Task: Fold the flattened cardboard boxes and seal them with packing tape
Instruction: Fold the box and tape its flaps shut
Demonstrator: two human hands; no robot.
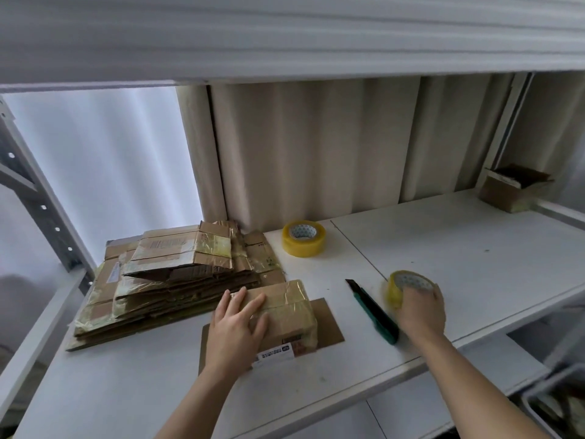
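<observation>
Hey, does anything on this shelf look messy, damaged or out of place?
The stack of flat boxes is untidy: pieces lie askew, with crumpled old tape peeling off. The knife lies loose between the box and the right hand; whether its blade is out is unclear.

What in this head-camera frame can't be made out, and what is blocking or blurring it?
- Label text on the folded box: too small, partly under the left hand.
- Near side of the tape roll: covered by the right hand, motion-blurred.
- Contents of the open box at far right: dark, distant.
- Bin at lower right: cut off by the frame edge.
</observation>
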